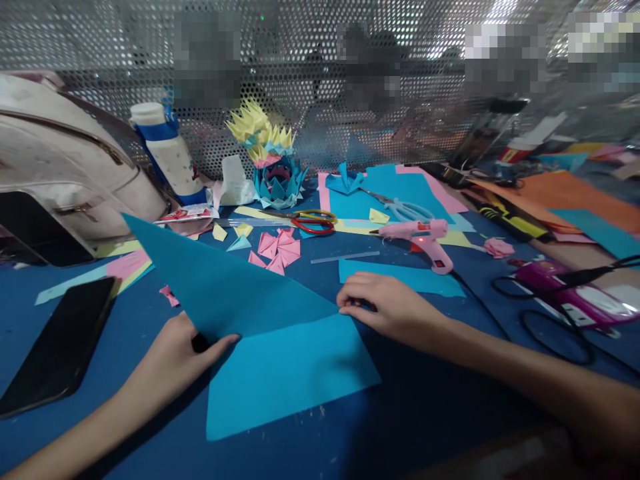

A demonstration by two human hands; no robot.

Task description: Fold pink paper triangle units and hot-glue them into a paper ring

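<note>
A sheet of blue paper (pixel 290 380) lies in front of me, its upper part raised along a crease into a pointed flap. My left hand (pixel 187 353) grips the crease's left end, thumb in front and the other fingers hidden behind the flap. At the right end, my right hand (pixel 367 300) pinches the sheet's corner between thumb and curled fingers. Just beyond that hand lies a blue paper strip (pixel 400 277). Folded pink paper pieces (pixel 280 250) sit behind the raised flap, near a clear glue stick (pixel 345 257).
A pink glue gun (pixel 417 233) trails a black cord on the right, near a purple power strip (pixel 565 293). Scissors (pixel 315 219) and a paper flower model (pixel 275 173) stand farther back. On the left are a phone (pixel 60 340), a bottle (pixel 170 157) and a backpack (pixel 65 153).
</note>
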